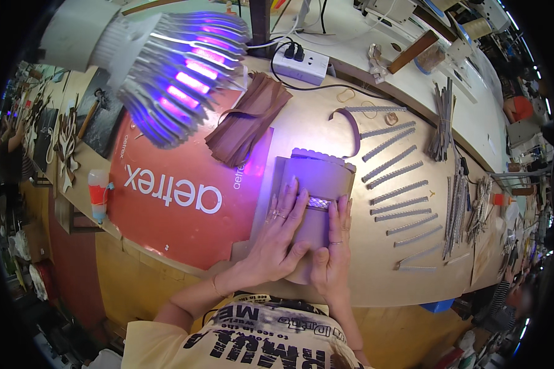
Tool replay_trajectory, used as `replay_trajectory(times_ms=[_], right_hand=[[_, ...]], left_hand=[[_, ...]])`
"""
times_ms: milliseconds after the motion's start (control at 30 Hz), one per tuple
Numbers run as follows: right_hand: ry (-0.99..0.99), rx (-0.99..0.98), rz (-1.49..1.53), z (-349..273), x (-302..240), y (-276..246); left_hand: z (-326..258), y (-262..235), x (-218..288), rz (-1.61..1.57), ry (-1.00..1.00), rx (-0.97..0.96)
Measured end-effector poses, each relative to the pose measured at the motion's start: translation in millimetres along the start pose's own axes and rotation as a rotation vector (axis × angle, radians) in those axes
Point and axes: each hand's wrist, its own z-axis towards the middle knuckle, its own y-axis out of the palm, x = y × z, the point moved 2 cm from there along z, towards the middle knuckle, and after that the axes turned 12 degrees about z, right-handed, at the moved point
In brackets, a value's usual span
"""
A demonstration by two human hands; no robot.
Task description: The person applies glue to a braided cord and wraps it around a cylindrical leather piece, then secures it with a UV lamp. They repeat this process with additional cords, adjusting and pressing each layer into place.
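A taupe leather-like piece [320,175] with a scalloped far edge lies in front of me, tinted violet by the lamp's light. Across its middle runs a short shiny braided strip [318,202]. My left hand [281,229] rests on the left side, fingers stretched out and fingertips by the strip's left end. On the other side my right hand [334,246] lies with straight fingers at the strip's right end. Both thumbs point inward over the piece, nearly meeting. Several grey braided strips [400,192] are spread in a row to the right. A curved brown strip [354,134] lies just beyond.
A large finned lamp [181,77] hangs over the upper left. Under it are a red sheet [172,240] and a pile of brown strips [249,123]. A glue bottle [98,195] stands at the left edge. Farther back sits a white power strip [301,63]; strip bundles [442,120] lie right.
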Motion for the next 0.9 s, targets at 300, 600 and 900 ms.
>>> replay_trajectory(times_ms=[300, 600, 900], right_hand=[[0.297, 0.09, 0.131, -19.3, 31.9, -7.0], [0.302, 0.051, -0.091, -29.1, 46.0, -11.1], [0.083, 0.358, -0.166, -26.1, 24.8, -21.5]], left_hand=[[-1.6, 5.5, -3.1, -0.068, -0.034, 0.0], [-6.5, 6.7, -5.2, -0.044, -0.086, 0.001], [-10.3, 9.0, -28.7, -0.575, -0.528, 0.378]])
